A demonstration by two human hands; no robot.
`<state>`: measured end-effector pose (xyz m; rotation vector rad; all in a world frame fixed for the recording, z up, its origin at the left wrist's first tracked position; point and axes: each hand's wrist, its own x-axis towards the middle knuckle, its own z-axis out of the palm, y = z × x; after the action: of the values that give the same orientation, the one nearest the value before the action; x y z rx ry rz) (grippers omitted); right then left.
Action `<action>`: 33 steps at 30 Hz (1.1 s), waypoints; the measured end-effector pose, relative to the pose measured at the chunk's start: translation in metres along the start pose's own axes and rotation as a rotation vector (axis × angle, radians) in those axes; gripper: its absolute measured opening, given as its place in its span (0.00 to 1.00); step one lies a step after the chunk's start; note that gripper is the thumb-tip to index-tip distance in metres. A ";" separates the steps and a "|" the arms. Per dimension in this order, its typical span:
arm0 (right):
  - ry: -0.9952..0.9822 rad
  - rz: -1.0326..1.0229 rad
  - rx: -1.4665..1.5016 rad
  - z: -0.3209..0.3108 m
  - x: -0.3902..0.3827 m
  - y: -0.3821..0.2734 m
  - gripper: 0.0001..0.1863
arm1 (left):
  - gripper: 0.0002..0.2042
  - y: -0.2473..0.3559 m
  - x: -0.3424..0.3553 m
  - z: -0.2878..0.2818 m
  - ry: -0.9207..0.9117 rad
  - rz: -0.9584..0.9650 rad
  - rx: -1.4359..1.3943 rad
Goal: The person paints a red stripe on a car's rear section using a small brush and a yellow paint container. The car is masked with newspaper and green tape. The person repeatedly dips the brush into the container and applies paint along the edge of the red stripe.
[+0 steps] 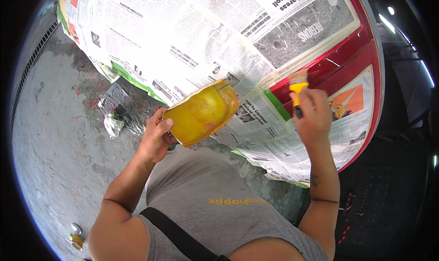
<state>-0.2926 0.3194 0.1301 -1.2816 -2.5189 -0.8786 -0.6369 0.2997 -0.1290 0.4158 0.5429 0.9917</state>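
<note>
My left hand (158, 135) is closed on the near left edge of a shallow tray (192, 123) coated with yellow liquid, thumb on top of its rim. The tray is held out in front of my body. In my right hand (314, 116) is a paintbrush (298, 88) with a yellow ferrule area and a black handle end. Its bristles point away from me, at a bare glossy red strip (338, 59) of a curved body panel. Whether the bristles touch the surface I cannot tell. Newspaper (206, 27) taped down covers most of the panel around the strip.
Green masking tape (277, 104) borders the strip's left end. On the stained grey floor (59, 123) to the left lie crumpled clear plastic (114, 98) and a whitish bag (113, 125). An open can (76, 241) stands at the lower left. A floor grate (34, 55) runs along the far left.
</note>
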 end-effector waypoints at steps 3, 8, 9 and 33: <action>-0.100 -0.026 0.023 0.010 -0.004 -0.010 0.14 | 0.35 -0.001 -0.001 0.001 0.002 -0.004 0.002; -0.034 0.055 -0.011 -0.011 0.011 0.027 0.14 | 0.35 -0.001 0.000 0.003 0.012 0.006 0.032; 0.010 0.034 -0.033 -0.019 0.018 0.039 0.15 | 0.35 -0.002 0.001 0.003 0.015 0.004 0.033; 0.063 0.246 0.176 -0.088 0.062 0.103 0.13 | 0.34 -0.009 0.007 0.014 -0.014 0.027 0.043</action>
<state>-0.2589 0.3572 0.2700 -1.4403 -2.2692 -0.6189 -0.6194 0.3002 -0.1247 0.4692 0.5475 1.0041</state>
